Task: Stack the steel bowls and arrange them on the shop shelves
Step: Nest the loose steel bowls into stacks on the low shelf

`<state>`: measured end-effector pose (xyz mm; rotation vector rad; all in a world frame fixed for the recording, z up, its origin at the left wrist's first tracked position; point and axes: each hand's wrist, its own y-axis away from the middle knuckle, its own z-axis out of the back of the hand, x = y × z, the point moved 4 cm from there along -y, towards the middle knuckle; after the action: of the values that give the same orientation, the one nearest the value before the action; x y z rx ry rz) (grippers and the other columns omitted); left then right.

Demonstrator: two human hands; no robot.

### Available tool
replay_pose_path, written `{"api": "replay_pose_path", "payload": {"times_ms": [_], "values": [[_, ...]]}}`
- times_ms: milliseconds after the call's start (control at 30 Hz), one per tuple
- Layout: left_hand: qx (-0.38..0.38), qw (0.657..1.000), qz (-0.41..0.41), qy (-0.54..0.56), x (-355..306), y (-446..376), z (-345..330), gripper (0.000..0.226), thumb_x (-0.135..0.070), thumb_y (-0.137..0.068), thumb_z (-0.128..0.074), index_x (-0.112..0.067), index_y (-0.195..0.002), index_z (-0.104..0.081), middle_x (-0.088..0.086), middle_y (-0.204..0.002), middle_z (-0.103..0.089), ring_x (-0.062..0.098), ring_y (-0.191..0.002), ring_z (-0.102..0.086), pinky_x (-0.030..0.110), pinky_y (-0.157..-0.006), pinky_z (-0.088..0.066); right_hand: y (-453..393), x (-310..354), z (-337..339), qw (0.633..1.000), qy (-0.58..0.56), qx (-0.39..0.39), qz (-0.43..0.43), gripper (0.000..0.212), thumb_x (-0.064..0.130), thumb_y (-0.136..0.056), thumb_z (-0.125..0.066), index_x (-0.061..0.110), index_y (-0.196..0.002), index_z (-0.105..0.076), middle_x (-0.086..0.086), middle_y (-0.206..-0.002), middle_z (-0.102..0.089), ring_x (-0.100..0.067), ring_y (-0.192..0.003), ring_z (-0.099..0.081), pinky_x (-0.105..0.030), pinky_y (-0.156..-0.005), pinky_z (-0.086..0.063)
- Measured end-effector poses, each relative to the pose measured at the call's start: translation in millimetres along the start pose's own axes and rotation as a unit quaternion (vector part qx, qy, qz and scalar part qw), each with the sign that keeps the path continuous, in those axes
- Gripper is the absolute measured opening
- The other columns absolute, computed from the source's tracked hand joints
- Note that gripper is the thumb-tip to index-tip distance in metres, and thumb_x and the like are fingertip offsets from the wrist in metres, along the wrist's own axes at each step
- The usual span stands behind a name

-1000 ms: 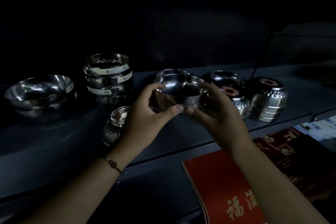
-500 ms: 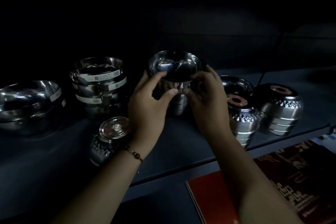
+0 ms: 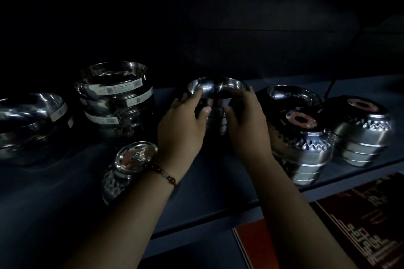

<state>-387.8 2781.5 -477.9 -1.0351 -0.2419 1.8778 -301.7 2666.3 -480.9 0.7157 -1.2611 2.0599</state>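
A small steel bowl (image 3: 216, 88) sits on top of a stack of like bowls (image 3: 216, 123) in the middle of the dark shelf (image 3: 218, 177). My left hand (image 3: 181, 129) grips its left side and my right hand (image 3: 247, 124) grips its right side, thumbs on the near wall, fingers round the rim. The stack's lower part is partly hidden between my hands.
Left stand a labelled stack of larger bowls (image 3: 115, 98) and wide bowls (image 3: 30, 120). An upturned embossed bowl (image 3: 131, 166) lies by my left wrist. Right are an open bowl (image 3: 293, 96) and two upturned stacks (image 3: 303, 146), (image 3: 363, 131). A red box (image 3: 328, 229) sits below.
Both hands carried the small bowl away from me and lowered it onto the middle stack. The camera view moved in closer to the shelf.
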Motion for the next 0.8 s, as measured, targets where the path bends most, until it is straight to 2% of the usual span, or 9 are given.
{"api": "replay_pose_path", "payload": {"times_ms": [33, 67, 133, 200, 267, 333, 500, 600, 800], "values": [[0.008, 1.0, -0.002, -0.016, 1, 0, -2, 0.05, -0.035, -0.1, -0.053, -0.033, -0.149, -0.043, -0.003, -0.143, -0.056, 0.022, -0.13, -0.052, 0.036, -0.093, -0.047, 1, 0, -1, 1.0, 0.01, 0.013, -0.008, 0.034, 0.019, -0.099, -0.053, 0.024, -0.133, -0.052, -0.004, -0.156, -0.034, 0.007, -0.132, -0.032, 0.009, -0.085, -0.027], [0.017, 0.999, -0.005, -0.029, 2, -1, -3, 0.051, -0.035, -0.1, -0.052, -0.033, -0.15, -0.041, -0.003, -0.145, -0.054, 0.022, -0.13, -0.052, 0.036, -0.092, -0.047, 2, 0, -2, 0.999, 0.02, 0.027, -0.017, 0.037, 0.021, -0.1, -0.051, 0.024, -0.137, -0.049, -0.005, -0.16, -0.026, 0.005, -0.134, -0.029, 0.014, -0.078, -0.022], [0.033, 0.998, -0.009, -0.053, 3, -1, -3, 0.054, -0.037, -0.101, -0.052, -0.034, -0.152, -0.036, -0.001, -0.148, -0.051, 0.023, -0.131, -0.051, 0.036, -0.093, -0.047, 5, -1, -1, 0.997, 0.047, 0.052, -0.025, 0.044, 0.024, -0.101, -0.049, 0.026, -0.145, -0.042, -0.006, -0.164, -0.015, -0.002, -0.135, -0.026, 0.014, -0.073, -0.022], [0.049, 0.996, -0.013, -0.071, 4, 2, 0, 0.057, -0.038, -0.1, -0.052, -0.034, -0.154, -0.032, 0.001, -0.15, -0.049, 0.024, -0.133, -0.05, 0.039, -0.095, -0.047, 9, -1, 1, 0.995, 0.075, 0.071, -0.017, 0.052, 0.027, -0.101, -0.05, 0.03, -0.15, -0.034, -0.004, -0.165, -0.011, -0.009, -0.141, -0.028, 0.005, -0.087, -0.026], [0.064, 0.994, -0.021, -0.089, 2, 7, 6, 0.059, -0.039, -0.1, -0.052, -0.035, -0.155, -0.03, 0.001, -0.152, -0.047, 0.025, -0.135, -0.048, 0.038, -0.098, -0.046, 13, 0, 4, 0.991, 0.098, 0.089, -0.006, 0.059, 0.028, -0.099, -0.052, 0.032, -0.153, -0.027, -0.005, -0.165, -0.01, -0.018, -0.148, -0.023, -0.019, -0.104, -0.035], [0.077, 0.991, -0.029, -0.106, 0, 15, 14, 0.058, -0.04, -0.099, -0.052, -0.034, -0.154, -0.032, 0.003, -0.155, -0.043, 0.026, -0.137, -0.045, 0.038, -0.102, -0.043, 20, 4, 9, 0.985, 0.133, 0.112, 0.002, 0.066, 0.028, -0.098, -0.054, 0.03, -0.155, -0.021, -0.006, -0.165, -0.009, -0.023, -0.15, -0.017, -0.035, -0.113, -0.033], [0.101, 0.979, -0.075, -0.162, 15, 49, 45, 0.059, -0.044, -0.096, -0.055, -0.03, -0.151, -0.04, 0.008, -0.158, -0.038, 0.031, -0.142, -0.04, 0.045, -0.11, -0.036, 46, 22, 16, 0.962, 0.192, 0.188, 0.055, 0.073, 0.029, -0.095, -0.058, 0.028, -0.156, -0.017, -0.002, -0.165, -0.005, -0.026, -0.152, -0.006, -0.039, -0.118, -0.02], [0.139, 0.969, -0.062, -0.196, 35, 69, 63, 0.062, -0.05, -0.096, -0.053, -0.035, -0.153, -0.033, 0.005, -0.164, -0.025, 0.03, -0.149, -0.027, 0.044, -0.117, -0.025, 64, 34, 12, 0.94, 0.238, 0.23, 0.087, 0.072, 0.029, -0.095, -0.057, 0.027, -0.156, -0.018, -0.003, -0.165, -0.005, -0.027, -0.152, -0.006, -0.037, -0.12, -0.016], [0.18, 0.965, -0.031, -0.187, 55, 100, 95, 0.065, -0.06, -0.095, -0.044, -0.042, -0.155, -0.024, -0.001, -0.168, -0.003, 0.024, -0.154, -0.01, 0.041, -0.119, -0.017, 105, 54, -10, 0.903, 0.266, 0.306, 0.14, 0.071, 0.035, -0.095, -0.057, 0.023, -0.155, -0.022, -0.012, -0.164, -0.012, -0.035, -0.15, -0.013, -0.038, -0.121, -0.011]]}}
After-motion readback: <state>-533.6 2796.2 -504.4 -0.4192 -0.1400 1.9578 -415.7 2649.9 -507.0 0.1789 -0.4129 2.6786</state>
